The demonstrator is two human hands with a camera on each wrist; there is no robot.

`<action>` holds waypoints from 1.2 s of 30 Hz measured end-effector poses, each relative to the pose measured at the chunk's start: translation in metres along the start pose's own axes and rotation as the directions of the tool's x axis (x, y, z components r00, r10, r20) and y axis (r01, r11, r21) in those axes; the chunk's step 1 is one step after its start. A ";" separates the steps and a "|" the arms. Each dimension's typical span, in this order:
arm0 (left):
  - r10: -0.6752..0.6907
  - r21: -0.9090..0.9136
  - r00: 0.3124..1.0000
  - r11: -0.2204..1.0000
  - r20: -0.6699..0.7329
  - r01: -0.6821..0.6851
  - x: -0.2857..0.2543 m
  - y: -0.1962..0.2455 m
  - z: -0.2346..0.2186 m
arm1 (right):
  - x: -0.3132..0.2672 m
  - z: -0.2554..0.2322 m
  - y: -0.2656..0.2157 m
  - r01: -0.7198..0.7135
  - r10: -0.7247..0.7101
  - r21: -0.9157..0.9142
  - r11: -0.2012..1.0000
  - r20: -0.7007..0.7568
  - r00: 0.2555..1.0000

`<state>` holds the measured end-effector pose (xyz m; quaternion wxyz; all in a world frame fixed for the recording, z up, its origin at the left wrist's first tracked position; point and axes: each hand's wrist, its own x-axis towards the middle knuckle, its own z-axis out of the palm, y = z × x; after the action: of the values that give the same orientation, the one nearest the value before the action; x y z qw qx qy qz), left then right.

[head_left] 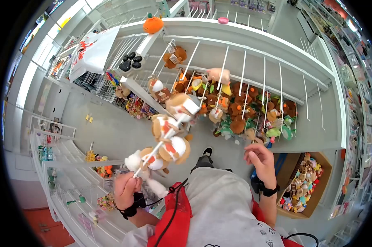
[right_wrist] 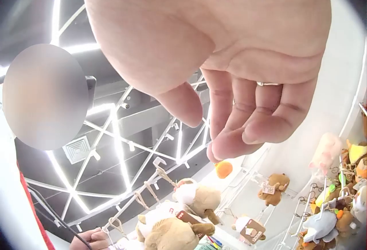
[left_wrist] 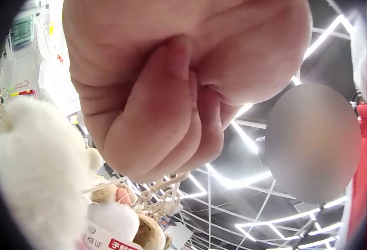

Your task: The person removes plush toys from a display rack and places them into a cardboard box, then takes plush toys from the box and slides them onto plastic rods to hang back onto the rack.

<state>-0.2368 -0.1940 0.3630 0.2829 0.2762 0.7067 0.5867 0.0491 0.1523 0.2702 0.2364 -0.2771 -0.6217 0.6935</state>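
My left hand (head_left: pixel 126 190) grips the near end of a white display rod (head_left: pixel 151 154), fingers curled tightly round it. Strung along the rod by their loops are several brown-and-white plush keychains (head_left: pixel 174 149), with a white plush toy (head_left: pixel 132 159) closest to the hand. In the left wrist view that white toy hangs beside the fist, and paper tags show on the ones behind. My right hand (head_left: pixel 261 164) is held in the air before the rack, its fingers loosely bent and nothing between them, as the right wrist view also shows.
A white rack (head_left: pixel 251 31) with bare hooks and crowded plush toys (head_left: pixel 237 109) stands ahead. Beside my right arm is a cardboard box (head_left: pixel 326 173) full of small plush toys. A wire shelf (head_left: pixel 83 163) runs along the left; an orange plush toy (head_left: pixel 153 25) sits on the rack's top.
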 end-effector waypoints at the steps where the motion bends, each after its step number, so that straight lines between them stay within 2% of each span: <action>1: 0.031 0.048 0.996 0.998 0.079 -0.035 -0.003 0.005 0.005 | -0.005 -0.002 -0.001 -0.001 0.001 0.001 1.000 0.002 1.000; 2: 0.057 0.096 0.986 0.993 0.159 -0.073 -0.004 0.009 0.011 | -0.011 -0.004 -0.003 0.026 -0.026 0.023 0.999 0.004 1.000; 4: 0.093 0.159 0.977 0.979 0.191 -0.125 0.000 0.015 0.032 | -0.026 -0.009 -0.008 0.049 -0.050 0.051 0.997 0.004 0.999; 5: 0.082 0.152 0.950 0.979 0.301 -0.133 0.002 0.016 0.042 | -0.033 -0.012 -0.011 0.098 -0.097 0.110 0.989 -0.009 0.995; 8: 0.101 0.137 0.830 0.968 0.549 -0.209 0.015 0.014 0.079 | -0.060 -0.025 -0.011 0.167 -0.163 0.198 0.966 -0.033 0.986; 10: 0.060 0.146 0.677 0.959 0.734 -0.242 0.029 0.011 0.107 | -0.086 -0.033 -0.016 0.220 -0.181 0.154 0.963 -0.237 0.955; 12: 0.134 0.080 0.569 0.939 0.812 -0.336 0.040 0.005 0.147 | -0.119 -0.070 -0.006 0.190 -0.190 -0.022 0.982 -0.207 0.960; 14: 0.091 0.038 0.450 0.962 0.889 -0.269 0.048 0.000 0.183 | -0.151 -0.084 -0.015 0.009 -0.064 -0.142 0.990 -0.387 0.920; 16: 0.121 -0.035 0.307 0.962 0.944 -0.272 0.057 -0.006 0.224 | -0.188 -0.111 -0.007 -0.008 -0.042 -0.111 0.994 -0.441 0.896; 20: 0.278 -0.195 0.172 0.902 0.945 -0.386 0.057 0.000 0.316 | -0.257 -0.151 0.005 -0.155 0.017 -0.178 0.972 -0.604 0.797; 21: 0.273 -0.197 0.151 0.901 0.950 -0.387 0.056 0.007 0.337 | -0.276 -0.160 0.012 -0.203 0.030 -0.188 0.961 -0.656 0.754; 22: 0.205 -0.122 0.145 0.887 0.968 -0.445 0.056 0.017 0.360 | -0.286 -0.171 0.019 -0.208 0.035 -0.175 0.962 -0.677 0.735; 23: 0.138 -0.058 0.124 0.864 0.983 -0.501 0.053 0.027 0.382 | -0.303 -0.180 0.029 -0.158 -0.115 -0.307 0.939 -0.710 0.695; 24: 0.126 -0.052 0.128 0.884 0.984 -0.465 0.048 0.031 0.407 | -0.328 -0.186 0.042 -0.143 -0.257 -0.434 0.890 -0.734 0.628; 25: 0.148 -0.041 0.168 0.855 0.975 -0.517 0.042 0.039 0.431 | -0.337 -0.184 0.036 -0.171 -0.280 -0.428 0.888 -0.795 0.538; 26: 0.179 -0.046 0.184 0.826 0.967 -0.561 0.033 0.047 0.455 | -0.354 -0.177 0.026 -0.197 -0.091 -0.196 0.961 -0.891 0.444; 27: 0.234 -0.096 0.145 0.779 0.961 -0.619 0.027 0.043 0.483 | -0.361 -0.171 0.009 -0.197 -0.062 -0.143 0.970 -0.927 0.369; 28: 0.294 -0.153 0.105 0.731 0.950 -0.665 0.022 0.038 0.511 | -0.374 -0.172 0.011 -0.126 -0.007 -0.047 0.991 -0.953 0.301; 29: 0.327 -0.233 0.028 0.729 0.945 -0.644 0.028 0.032 0.535 | -0.374 -0.170 0.023 -0.133 0.038 0.010 0.991 -0.977 0.212; 30: 0.351 -0.295 -0.035 0.723 0.936 -0.625 0.022 0.038 0.562 | -0.385 -0.172 0.021 -0.058 0.052 0.044 0.997 -0.987 0.155; 31: 0.342 -0.339 -0.111 0.735 0.933 -0.587 0.016 0.035 0.590 | -0.393 -0.172 0.015 0.008 0.096 0.097 0.995 -0.992 0.080; 32: 0.332 -0.374 -0.178 0.750 0.926 -0.546 0.013 0.030 0.616 | -0.399 -0.170 0.013 -0.008 0.115 0.115 0.993 -0.993 -0.022; 33: 0.300 -0.384 -0.240 0.745 0.923 -0.545 0.007 0.044 0.636 | -0.402 -0.172 0.015 0.048 0.134 0.131 0.990 -0.988 -0.077; 34: 0.295 -0.407 -0.283 0.726 0.913 -0.554 0.004 0.038 0.660 | -0.407 -0.176 0.017 0.109 0.145 0.132 0.985 -0.982 -0.118; 36: 0.262 -0.415 -0.333 0.708 0.906 -0.571 0.008 0.044 0.694 | -0.402 -0.173 0.013 0.092 0.130 0.110 0.990 -0.962 -0.242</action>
<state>0.2627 0.2860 0.3005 0.4314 0.8739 0.1559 0.1607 0.4621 0.0069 0.2809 0.6432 -0.7087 -0.1410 0.2533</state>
